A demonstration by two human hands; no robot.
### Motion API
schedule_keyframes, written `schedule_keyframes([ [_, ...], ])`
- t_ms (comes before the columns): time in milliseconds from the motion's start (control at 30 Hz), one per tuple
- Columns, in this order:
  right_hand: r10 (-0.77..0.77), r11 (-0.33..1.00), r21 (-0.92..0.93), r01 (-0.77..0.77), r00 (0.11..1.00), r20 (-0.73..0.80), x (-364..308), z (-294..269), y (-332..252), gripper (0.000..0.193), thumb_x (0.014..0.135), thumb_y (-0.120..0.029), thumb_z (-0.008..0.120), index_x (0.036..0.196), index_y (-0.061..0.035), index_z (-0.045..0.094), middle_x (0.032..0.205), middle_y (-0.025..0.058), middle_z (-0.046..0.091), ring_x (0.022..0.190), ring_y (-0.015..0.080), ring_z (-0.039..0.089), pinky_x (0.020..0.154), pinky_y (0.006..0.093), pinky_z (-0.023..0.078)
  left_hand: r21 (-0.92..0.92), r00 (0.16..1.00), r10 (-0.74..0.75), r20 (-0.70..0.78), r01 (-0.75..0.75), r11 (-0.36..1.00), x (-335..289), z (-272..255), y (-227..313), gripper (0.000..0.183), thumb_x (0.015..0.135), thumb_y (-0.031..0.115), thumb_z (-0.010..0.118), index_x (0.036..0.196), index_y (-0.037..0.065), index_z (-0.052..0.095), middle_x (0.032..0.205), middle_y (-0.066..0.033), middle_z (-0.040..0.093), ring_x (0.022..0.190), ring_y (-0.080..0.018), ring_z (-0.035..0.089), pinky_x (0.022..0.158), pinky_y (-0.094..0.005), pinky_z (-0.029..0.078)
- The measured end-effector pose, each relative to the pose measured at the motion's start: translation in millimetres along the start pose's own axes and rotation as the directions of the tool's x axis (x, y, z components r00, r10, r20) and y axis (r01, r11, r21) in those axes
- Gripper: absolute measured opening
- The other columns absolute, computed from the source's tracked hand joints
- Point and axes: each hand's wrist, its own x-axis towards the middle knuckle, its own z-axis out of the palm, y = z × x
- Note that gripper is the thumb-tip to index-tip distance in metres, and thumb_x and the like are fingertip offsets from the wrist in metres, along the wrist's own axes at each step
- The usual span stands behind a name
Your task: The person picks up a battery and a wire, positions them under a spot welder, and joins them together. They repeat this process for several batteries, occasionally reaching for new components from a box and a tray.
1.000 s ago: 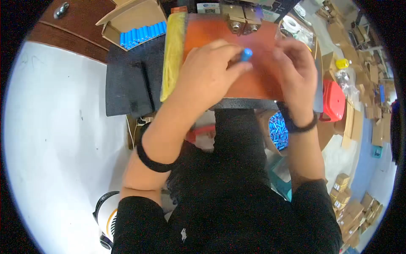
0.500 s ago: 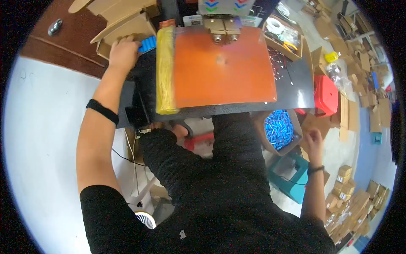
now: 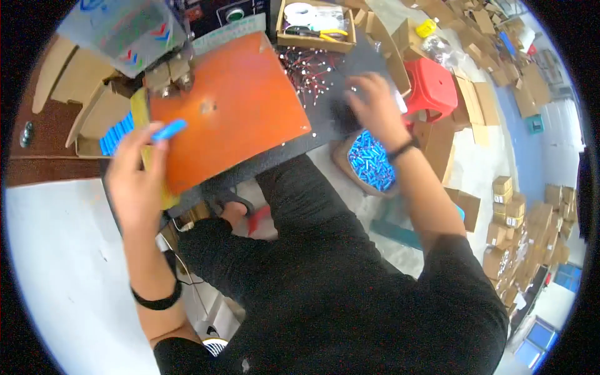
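Observation:
My left hand (image 3: 134,181) pinches a blue cylindrical battery cell (image 3: 169,129) between thumb and fingers, above the left part of an orange board (image 3: 237,112). Several more blue cells (image 3: 117,134) stand in a row in an open cardboard box (image 3: 103,115) just beyond that hand. At the right, my right hand (image 3: 378,109) hovers over the black tabletop with thumb and fingers apart, slightly blurred; no object shows in it. A heap of thin red and black wires with white ends (image 3: 309,72) lies to its left.
A machine head with metal tips (image 3: 172,78) overhangs the board's far left corner. Behind the wires sits a cardboard tray (image 3: 347,45) with tape and yellow-handled pliers. A box of loose blue cells (image 3: 373,162) stands below the table edge, and a red stool (image 3: 431,87) to the right.
My left hand has come away from the cardboard box toward me, with a blue battery cell in it. My right hand has risen from beside the box of cells to over the tabletop. The view has turned right.

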Motion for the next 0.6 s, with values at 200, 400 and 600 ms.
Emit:
schedule_keyframes([
  [200, -0.019, 0.998, -0.061, 0.022, 0.999, 0.046, 24.8, 56.2, -5.5, 0.01, 0.083, -0.015, 0.064, 0.088, -0.006, 0.065, 0.086, 0.0136, 0.059, 0.088, 0.0334, 0.058, 0.078, 0.0431, 0.048, -0.031, 0.995, 0.023, 0.102, -0.02, 0.999, 4.0, 37.2, 22.1, 0.03, 0.082, 0.004, 0.062, 0.111, 0.0, 0.066, 0.093, -0.016, 0.059, 0.085, -0.0317, 0.059, 0.076, -0.0394, 0.047],
  [400, -0.007, 0.999, -0.042, 0.007, 1.0, -0.016, 30.8, 41.6, -1.8, 0.013, 0.084, -0.017, 0.063, 0.088, -0.0058, 0.057, 0.085, 0.0123, 0.06, 0.086, 0.0321, 0.058, 0.075, 0.042, 0.049, 0.007, 1.0, 0.01, 0.014, -0.01, 1.0, -1.4, 56.7, 22.7, 0.029, 0.082, 0.005, 0.061, 0.11, -0.001, 0.065, 0.095, -0.0164, 0.058, 0.086, -0.0319, 0.057, 0.076, -0.0389, 0.046],
  [600, -0.004, 0.994, -0.111, 0.015, 0.996, 0.093, 20.8, 37.8, 5.8, 0.015, 0.08, -0.013, 0.061, 0.093, -0.0066, 0.06, 0.095, 0.009, 0.06, 0.093, 0.0277, 0.06, 0.077, 0.0413, 0.052, -0.002, 0.99, -0.111, 0.085, 0.112, 0.994, 2.4, 57.8, 31.1, 0.027, 0.088, 0.008, 0.057, 0.115, 0.002, 0.062, 0.107, -0.0138, 0.056, 0.101, -0.0299, 0.056, 0.091, -0.0354, 0.043],
])
